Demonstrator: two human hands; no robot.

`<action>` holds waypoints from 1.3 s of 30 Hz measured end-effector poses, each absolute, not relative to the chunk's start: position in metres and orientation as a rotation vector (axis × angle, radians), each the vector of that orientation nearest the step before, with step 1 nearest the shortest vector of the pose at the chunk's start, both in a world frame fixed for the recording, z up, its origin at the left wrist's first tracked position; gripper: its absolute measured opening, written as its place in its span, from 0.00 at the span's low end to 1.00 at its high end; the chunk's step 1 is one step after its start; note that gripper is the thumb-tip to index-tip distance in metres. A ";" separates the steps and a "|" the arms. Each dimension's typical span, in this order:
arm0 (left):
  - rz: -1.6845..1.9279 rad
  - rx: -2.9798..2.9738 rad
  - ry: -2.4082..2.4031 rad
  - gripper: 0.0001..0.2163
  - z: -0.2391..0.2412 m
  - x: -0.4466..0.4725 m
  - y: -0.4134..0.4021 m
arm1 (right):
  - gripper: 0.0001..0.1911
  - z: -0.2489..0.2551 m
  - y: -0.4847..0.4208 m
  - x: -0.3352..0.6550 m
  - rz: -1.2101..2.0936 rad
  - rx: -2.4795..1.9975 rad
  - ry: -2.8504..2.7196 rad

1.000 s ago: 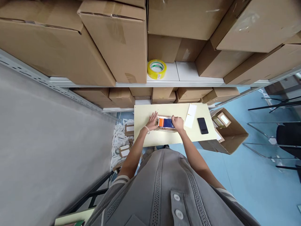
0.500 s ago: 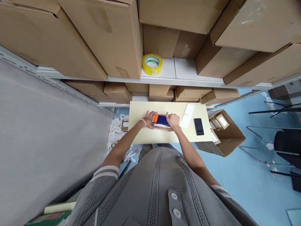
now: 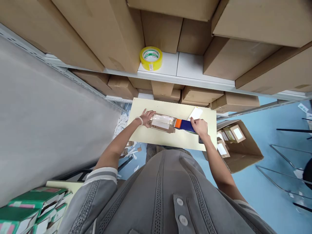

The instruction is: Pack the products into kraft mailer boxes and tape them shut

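Head view: on the table (image 3: 156,141), our left hand (image 3: 147,117) is pressing flat on the cardboard sleeve (image 3: 162,123) while our right hand (image 3: 199,125) is gripping the blue-and-orange box (image 3: 184,124); it looks light and stiff, best held by its end.

- The tape roll (image 3: 151,58) on the shelf (image 3: 190,66) has a green and white label inside its ring and a small sticker on its side; the print on both is too small to read.
- The green boxes (image 3: 31,208) at the lower left carry pale labels, but no words can be made out.
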State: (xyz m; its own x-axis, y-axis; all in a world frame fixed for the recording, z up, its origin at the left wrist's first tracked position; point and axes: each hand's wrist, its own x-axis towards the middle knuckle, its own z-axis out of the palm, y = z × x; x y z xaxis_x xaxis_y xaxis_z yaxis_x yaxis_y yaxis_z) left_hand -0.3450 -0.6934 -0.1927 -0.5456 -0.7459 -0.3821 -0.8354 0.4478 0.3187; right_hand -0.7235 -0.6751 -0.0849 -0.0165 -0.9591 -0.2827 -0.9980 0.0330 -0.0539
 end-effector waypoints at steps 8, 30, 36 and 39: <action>0.612 -1.424 2.397 0.57 -0.187 -0.352 -0.693 | 0.30 -0.137 -0.669 -0.773 0.311 -2.042 2.022; 0.583 -1.469 2.279 0.57 -0.191 -0.356 -0.690 | 0.22 -0.164 -0.704 -0.717 0.308 -1.494 1.944; 0.588 -1.473 2.264 0.57 -0.192 -0.356 -0.690 | 0.23 -0.171 -0.681 -0.737 0.379 -1.314 1.923; 0.610 -1.486 2.272 0.58 -0.190 -0.358 -0.690 | 0.28 -0.165 -0.656 -0.741 0.392 -1.273 2.007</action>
